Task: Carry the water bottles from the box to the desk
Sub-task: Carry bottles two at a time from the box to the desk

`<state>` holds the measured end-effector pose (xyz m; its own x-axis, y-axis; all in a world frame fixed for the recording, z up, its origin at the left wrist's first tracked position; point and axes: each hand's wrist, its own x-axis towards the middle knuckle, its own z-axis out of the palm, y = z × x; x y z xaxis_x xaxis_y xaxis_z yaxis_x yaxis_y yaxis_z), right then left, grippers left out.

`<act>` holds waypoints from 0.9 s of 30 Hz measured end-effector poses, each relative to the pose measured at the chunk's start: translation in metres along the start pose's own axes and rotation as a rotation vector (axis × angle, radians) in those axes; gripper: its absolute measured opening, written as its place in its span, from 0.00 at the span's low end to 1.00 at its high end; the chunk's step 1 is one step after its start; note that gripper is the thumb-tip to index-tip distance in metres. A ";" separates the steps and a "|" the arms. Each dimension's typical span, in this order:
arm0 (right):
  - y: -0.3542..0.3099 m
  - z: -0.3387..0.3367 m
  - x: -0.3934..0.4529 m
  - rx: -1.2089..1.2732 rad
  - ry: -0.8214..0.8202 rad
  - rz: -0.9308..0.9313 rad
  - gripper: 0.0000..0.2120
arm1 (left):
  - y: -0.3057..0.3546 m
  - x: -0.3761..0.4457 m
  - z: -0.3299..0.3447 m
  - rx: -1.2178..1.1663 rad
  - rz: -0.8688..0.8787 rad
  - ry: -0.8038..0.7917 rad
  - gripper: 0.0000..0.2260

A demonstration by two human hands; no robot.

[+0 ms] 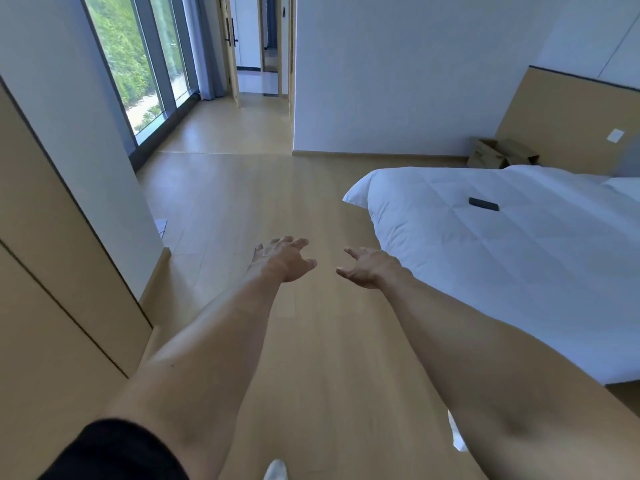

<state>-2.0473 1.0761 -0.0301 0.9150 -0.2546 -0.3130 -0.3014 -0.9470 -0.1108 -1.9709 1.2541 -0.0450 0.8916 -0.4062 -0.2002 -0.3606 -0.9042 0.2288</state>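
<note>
Over the pale wooden plank floor (pixel 311 202), the left hand (pixel 284 259) reaches forward with fingers spread and loose, holding nothing; just beside it the right hand (pixel 369 268) is equally released and empty. At far right, past the white quilted bed (pixel 502 254) with a flat black device (pixel 483 204) on it, the open brown cardboard box (pixel 502 154) sits on the floor against the wall, its contents not visible.

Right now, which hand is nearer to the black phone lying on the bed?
Right. The right hand hovers open over the floor just off the corner of the bed, with the black phone ahead and to its right. The left hand, also open, is further left, across from it.
</note>
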 end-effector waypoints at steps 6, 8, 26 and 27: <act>-0.032 -0.047 0.102 -0.018 0.016 0.052 0.33 | -0.031 0.111 -0.043 0.027 0.049 -0.005 0.29; -0.038 -0.055 0.128 -0.022 0.012 0.069 0.33 | -0.037 0.140 -0.049 0.036 0.066 -0.011 0.29; -0.050 -0.139 0.430 -0.138 0.195 -0.031 0.30 | -0.068 0.430 -0.115 0.108 0.036 0.064 0.30; -0.049 -0.147 0.450 -0.147 0.179 -0.038 0.30 | -0.068 0.449 -0.120 0.117 0.028 0.061 0.30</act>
<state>-1.5817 0.9791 -0.0268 0.9619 -0.2365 -0.1371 -0.2356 -0.9716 0.0230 -1.5134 1.1489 -0.0360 0.8942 -0.4264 -0.1362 -0.4123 -0.9031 0.1201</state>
